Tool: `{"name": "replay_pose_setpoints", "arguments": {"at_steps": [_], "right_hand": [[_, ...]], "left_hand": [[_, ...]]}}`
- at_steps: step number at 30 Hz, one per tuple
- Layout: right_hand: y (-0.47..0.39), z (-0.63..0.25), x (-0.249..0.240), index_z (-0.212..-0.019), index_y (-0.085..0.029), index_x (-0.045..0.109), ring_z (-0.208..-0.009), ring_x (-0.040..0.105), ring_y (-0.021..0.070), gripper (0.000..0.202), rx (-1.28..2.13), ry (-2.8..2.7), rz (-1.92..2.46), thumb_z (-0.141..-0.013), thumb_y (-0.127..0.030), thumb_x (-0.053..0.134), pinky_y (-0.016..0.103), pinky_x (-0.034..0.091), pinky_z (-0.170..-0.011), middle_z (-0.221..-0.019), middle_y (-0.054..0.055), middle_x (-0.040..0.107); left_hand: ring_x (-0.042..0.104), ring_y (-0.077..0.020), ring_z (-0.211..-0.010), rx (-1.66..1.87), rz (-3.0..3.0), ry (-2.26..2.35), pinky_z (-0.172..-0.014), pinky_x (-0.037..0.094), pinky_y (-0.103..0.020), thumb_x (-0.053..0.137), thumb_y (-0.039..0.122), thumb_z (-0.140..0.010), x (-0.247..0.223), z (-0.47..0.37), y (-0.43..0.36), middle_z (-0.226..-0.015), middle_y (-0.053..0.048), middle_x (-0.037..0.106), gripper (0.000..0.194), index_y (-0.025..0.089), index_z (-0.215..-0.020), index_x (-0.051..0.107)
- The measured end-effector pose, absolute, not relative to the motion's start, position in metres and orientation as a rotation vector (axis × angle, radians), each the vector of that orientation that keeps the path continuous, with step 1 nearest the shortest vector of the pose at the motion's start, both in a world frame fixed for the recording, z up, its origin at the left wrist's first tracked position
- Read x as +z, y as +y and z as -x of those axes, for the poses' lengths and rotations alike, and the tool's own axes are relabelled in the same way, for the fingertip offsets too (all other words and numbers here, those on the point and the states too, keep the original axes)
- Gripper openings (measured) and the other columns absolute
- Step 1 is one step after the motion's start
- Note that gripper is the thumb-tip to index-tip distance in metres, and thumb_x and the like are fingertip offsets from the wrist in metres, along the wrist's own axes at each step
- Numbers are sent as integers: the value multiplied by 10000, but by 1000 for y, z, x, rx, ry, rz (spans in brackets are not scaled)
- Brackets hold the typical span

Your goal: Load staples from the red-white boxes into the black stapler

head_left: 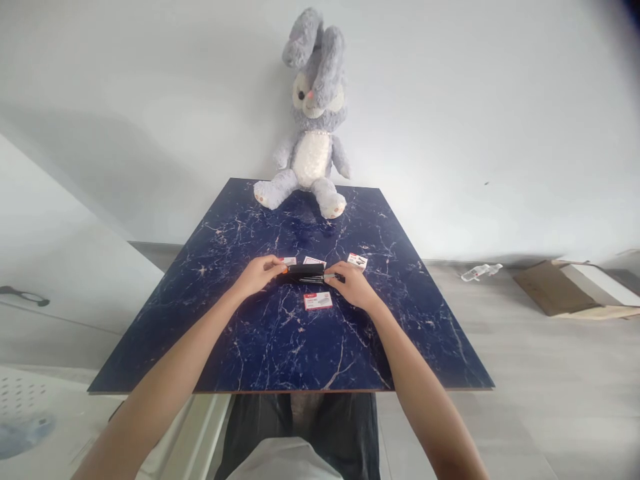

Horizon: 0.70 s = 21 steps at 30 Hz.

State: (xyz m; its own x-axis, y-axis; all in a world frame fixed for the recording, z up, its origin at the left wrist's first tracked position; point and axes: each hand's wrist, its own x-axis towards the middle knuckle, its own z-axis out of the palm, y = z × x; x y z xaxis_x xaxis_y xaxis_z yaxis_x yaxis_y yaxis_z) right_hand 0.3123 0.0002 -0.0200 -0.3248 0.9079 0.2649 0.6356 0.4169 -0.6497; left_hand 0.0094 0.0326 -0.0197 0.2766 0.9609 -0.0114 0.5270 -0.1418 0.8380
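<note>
A black stapler [306,271] with a metal strip along its lower side lies crosswise near the middle of the blue table. My left hand [261,273] pinches its left end, where a bit of orange shows by the fingertips. At the other end, my right hand [351,283] has its fingers closed on the metal part of the stapler. Just in front lies a small red-and-white box [318,301]. Behind the stapler are another small box [357,261] and a white card or box [314,261], partly covered. A further small box [289,261] shows beside my left fingers.
The dark blue marbled table [300,353] has its front edge close to my body. A grey plush rabbit [313,150] sits at the back edge against the wall. On the floor to the right are a cardboard box [555,293] and a clear plastic item [481,272].
</note>
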Motion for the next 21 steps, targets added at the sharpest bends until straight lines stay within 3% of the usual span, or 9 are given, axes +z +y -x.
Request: {"name": "replay_pose_setpoints", "arguments": {"at_steps": [8,11,13,17,21], "right_hand": [[0,-313,-24,-1078,-241,747,-988,652,229,222,555,-2151,1353,-935,-334,605,369,475,-927,-1096,75,712],[-2,-319,-17,-1193,-248,694,-1032,654,252,333,487,-2141,1415,-873,-338,683,393,479,-951,-1147,89,701],[-5,-322,-10,-1251,-250,640,-951,681,249,421,507,-2069,1526,-847,-348,704,395,509,-893,-1112,88,717],[-18,-314,1,-1202,-245,619,-833,719,236,386,748,-1882,1646,-830,-314,696,377,552,-791,-1055,88,746],[-33,-282,-3,-1478,-268,387,-1038,713,279,752,908,-1729,1523,-797,-285,703,415,559,-889,-1242,122,699]], "left_hand": [[604,-174,-616,699,-1805,1347,-562,426,-262,589,572,-874,-18,-8,33,-739,-22,668,387,208,-942,699],[643,-198,-689,653,-1851,1240,-635,479,-293,618,550,-859,-15,-5,32,-815,-41,697,407,210,-1068,694],[667,-215,-768,602,-1898,1161,-701,507,-317,685,515,-816,-14,-3,32,-931,-57,720,491,225,-1211,662],[679,-226,-792,587,-1972,1224,-755,516,-339,753,448,-766,-16,-5,30,-929,-45,734,558,244,-1274,647],[696,-235,-848,653,-1954,1222,-804,527,-350,759,407,-766,-18,-10,27,-993,-53,747,517,256,-1252,666]]}}
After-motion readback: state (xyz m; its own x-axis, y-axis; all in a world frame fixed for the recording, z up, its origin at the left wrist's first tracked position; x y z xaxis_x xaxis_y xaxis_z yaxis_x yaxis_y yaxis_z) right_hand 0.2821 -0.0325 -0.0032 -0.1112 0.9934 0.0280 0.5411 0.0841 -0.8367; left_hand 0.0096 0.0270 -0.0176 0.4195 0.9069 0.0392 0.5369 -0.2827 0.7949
